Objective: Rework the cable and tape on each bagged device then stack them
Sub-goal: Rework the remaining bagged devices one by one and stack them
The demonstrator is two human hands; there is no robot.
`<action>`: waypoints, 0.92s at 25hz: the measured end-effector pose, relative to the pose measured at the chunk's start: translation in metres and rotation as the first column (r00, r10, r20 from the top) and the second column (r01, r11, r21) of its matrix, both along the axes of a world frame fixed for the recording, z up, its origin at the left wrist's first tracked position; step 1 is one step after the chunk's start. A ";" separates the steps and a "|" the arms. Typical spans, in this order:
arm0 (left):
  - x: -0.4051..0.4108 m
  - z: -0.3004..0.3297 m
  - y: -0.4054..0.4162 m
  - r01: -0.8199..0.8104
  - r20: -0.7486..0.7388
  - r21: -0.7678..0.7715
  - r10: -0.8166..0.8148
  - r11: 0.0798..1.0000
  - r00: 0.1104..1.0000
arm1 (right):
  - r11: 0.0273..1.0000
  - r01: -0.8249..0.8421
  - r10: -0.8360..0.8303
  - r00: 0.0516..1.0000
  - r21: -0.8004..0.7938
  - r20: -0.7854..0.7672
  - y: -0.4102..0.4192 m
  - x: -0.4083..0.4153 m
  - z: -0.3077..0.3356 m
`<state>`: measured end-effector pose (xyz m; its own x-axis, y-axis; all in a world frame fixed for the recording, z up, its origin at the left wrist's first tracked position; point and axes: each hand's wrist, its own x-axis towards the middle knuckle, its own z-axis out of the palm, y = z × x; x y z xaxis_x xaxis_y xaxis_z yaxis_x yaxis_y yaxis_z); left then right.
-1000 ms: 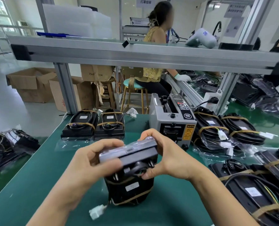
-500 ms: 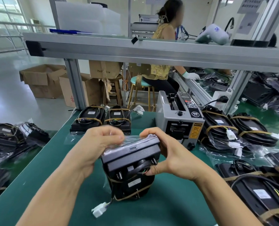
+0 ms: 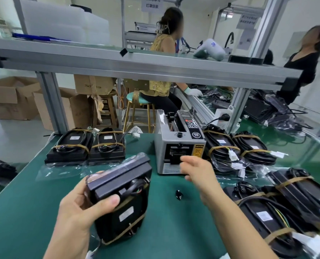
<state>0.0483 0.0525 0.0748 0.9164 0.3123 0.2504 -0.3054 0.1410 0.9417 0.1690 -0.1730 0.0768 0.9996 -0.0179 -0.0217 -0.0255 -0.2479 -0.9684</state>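
Now bagged device (image 3: 120, 200) in left hand (image 3: 80, 208), right hand (image 3: 198, 171) apart.

Open lane: your green mat (image 3: 174, 230), centre.
Ahead: grey box-shaped tape dispenser (image 3: 177, 146).
Right: black bagged devices (image 3: 286, 202).
Stray: small black knob (image 3: 178, 194).

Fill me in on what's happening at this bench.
A person is reworking bagged black devices on a green table. The left hand grips one bagged device, tilted above the mat. The right hand reaches at the front of the grey tape dispenser. Taped devices lie left and right.
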 end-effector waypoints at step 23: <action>-0.007 0.001 -0.034 -0.033 0.055 0.122 0.027 0.992 0.998 | 0.917 -0.262 0.255 0.965 0.302 0.062 0.036 -0.061 0.057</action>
